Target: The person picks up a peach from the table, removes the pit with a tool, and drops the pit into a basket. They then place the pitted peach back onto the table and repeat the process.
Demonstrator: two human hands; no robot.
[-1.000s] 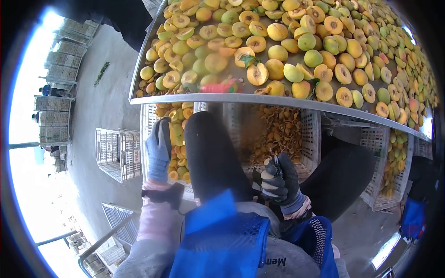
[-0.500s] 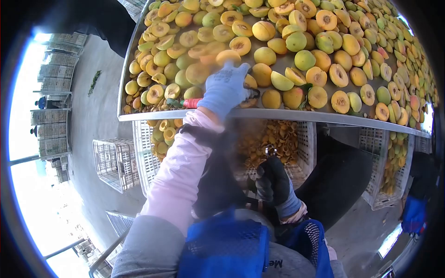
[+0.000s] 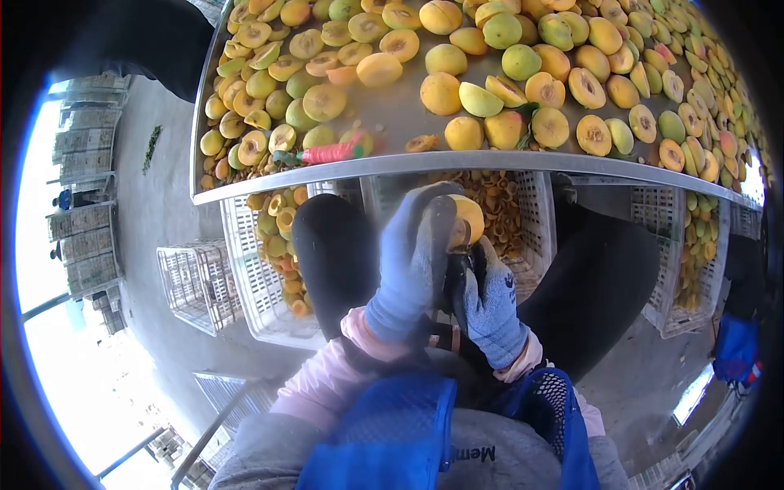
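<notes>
Fingers of your left hand wrap around a yellow fruit, holding it just below the metal table edge. Your right hand presses against the fruit's underside, fingers curled; whether they grip a tool you cannot tell from this view. Below the table edge, a white crate holds pits and scraps. On the table near its edge lies a red-handled tool among halved fruits.

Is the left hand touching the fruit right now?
Touching. The head view shows the left hand with gloved fingers wrapped around the yellow fruit, no gap between them.
</notes>
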